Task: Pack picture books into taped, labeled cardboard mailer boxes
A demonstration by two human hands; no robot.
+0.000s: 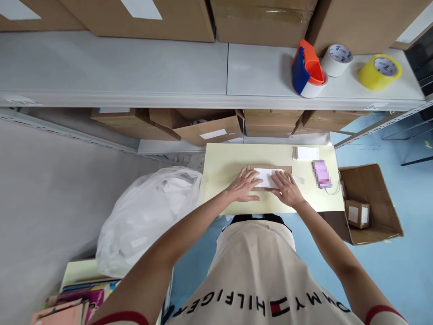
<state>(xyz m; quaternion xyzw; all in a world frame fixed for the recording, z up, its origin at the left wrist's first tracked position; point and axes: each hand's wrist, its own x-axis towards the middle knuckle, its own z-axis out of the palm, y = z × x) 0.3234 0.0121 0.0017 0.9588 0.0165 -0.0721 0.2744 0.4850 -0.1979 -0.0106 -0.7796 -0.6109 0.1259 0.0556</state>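
Note:
A small cardboard box [256,167] lies on the pale yellow table [223,158], with a white label [266,178] on its top face. My left hand [244,185] rests on the label's left end, fingers spread. Over its right end lies my right hand [287,187], palm down with fingers stretched out. Parts of the box and label are hidden under both hands. Just right of the box is a small whitish strip [298,179] that I cannot make out. A stack of white labels [307,153] sits near the table's back edge, and a blurred pinkish phone [321,174] with a cable lies at the right.
Above stands a grey shelf [152,67] with a tape dispenser [309,72], a white tape roll [337,59] and a yellow tape roll [379,72]. An open carton [375,198] is on the floor at right. A white plastic bag [145,216] bulges at left.

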